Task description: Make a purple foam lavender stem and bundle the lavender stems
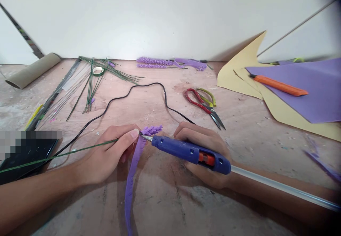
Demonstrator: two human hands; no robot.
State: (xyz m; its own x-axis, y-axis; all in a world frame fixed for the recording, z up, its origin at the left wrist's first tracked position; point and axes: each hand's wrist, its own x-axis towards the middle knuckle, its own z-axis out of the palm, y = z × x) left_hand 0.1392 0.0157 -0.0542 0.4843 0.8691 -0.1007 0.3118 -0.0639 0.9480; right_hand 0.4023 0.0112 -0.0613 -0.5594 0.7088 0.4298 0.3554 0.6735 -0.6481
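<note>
"While the left hand (114, 150) pinches a green stem (85, 148) and a fringed purple strip (130, 181), which trails below its fingertips, what occupies the right hand (205, 136)?"

"It wraps around a blue glue gun (176, 148), nozzle (147, 138) beside the left thumb, apparently gluing strip to stem."

"And next?"

"The move seems to call for drawing the nozzle clear, then winding snugly; scissors (212, 111) lie beyond the right hand."

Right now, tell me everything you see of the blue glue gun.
The glue gun has a blue, plastic-looking body with a slot showing a red part, and a tapered metal-looking nozzle. A long translucent stick juts from its rear. The right hand holds it, nozzle pointing left at the purple strip by the left hand; contact there is unclear. Any trigger is hidden.
</note>
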